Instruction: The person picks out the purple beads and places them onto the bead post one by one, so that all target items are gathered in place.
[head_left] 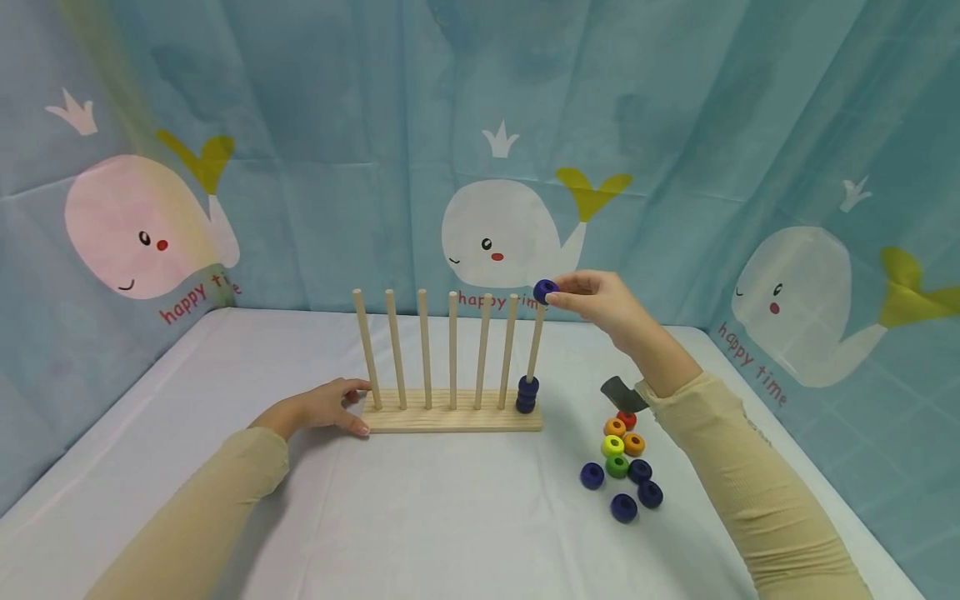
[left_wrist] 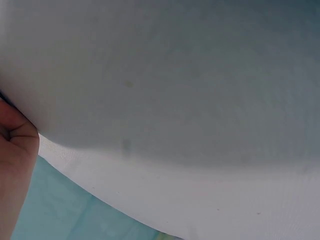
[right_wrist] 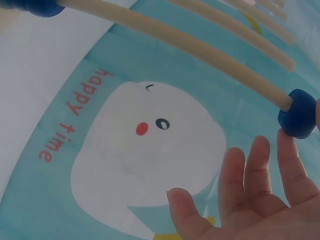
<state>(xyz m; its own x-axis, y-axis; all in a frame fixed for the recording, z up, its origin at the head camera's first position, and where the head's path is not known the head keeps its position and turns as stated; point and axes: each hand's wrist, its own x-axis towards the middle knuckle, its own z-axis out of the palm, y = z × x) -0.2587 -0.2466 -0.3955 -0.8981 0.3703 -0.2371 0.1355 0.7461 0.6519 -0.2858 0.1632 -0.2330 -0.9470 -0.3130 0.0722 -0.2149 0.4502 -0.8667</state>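
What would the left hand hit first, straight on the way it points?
The left end of the rack's wooden base; the left hand is right at it, seemingly touching already. Beyond that, likely the leftmost peg, though depth is hard to judge.

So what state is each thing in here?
Wooden rack, standing on the table
Rightmost peg, blue beads stacked at its foot
Other six pegs, bare
Held blue bead, at the rightmost peg's tip
Right hand, pinching that bead
Left hand, holding the rack's left end
Loose beads, lying on the table
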